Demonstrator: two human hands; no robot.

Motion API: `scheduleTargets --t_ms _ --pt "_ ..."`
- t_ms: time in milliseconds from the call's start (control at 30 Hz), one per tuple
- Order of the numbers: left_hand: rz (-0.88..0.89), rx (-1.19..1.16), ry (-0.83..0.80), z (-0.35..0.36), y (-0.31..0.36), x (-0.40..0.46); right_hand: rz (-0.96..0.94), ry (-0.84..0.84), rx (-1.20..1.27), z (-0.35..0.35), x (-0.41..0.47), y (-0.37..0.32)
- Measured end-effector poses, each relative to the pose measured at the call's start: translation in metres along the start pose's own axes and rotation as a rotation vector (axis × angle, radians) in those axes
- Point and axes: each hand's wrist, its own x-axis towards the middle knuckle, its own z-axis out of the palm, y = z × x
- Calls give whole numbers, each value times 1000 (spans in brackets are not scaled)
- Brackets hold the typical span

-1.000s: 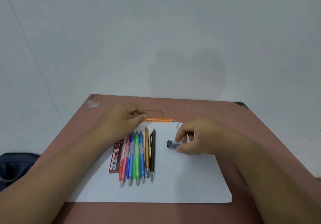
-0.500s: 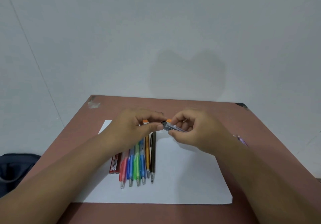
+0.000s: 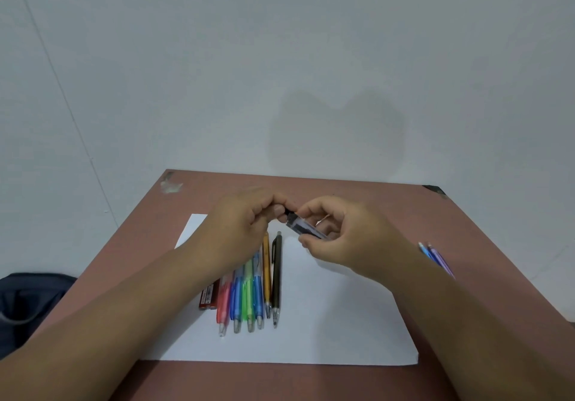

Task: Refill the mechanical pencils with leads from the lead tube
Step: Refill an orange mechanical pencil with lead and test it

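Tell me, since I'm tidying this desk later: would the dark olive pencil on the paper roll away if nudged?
Probably not far. The dark olive pencil has a clip along its barrel, which should stop a roll. It looks slim, rigid and likely light, so a nudge may slide it on the smooth white paper toward the orange pencil alongside.

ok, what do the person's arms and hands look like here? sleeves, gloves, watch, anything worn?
Both forearms are bare as far as the frame shows: no sleeves reach into view. The left hand and right hand have no gloves, and no rings, watch or bands show on the visible sides of fingers and wrists. No markings or tape are visible. Fingernails look short and unpainted where they show.
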Motion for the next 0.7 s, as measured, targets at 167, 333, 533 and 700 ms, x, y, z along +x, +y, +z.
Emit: scheduleTargets --t_ms 167,333,533,700 --pt "-192 -90 -33 -1 9 1 -200 83 -245 0 5 11" --pt "-531 -700 -148 -2 16 1 -344 229 -365 0 12 25" --pt "-642 -866 -130 3 20 -1 -527 341 -547 1 14 26" --pt "-678 -947 -102 3 20 -1 -555 377 -594 5 17 28"
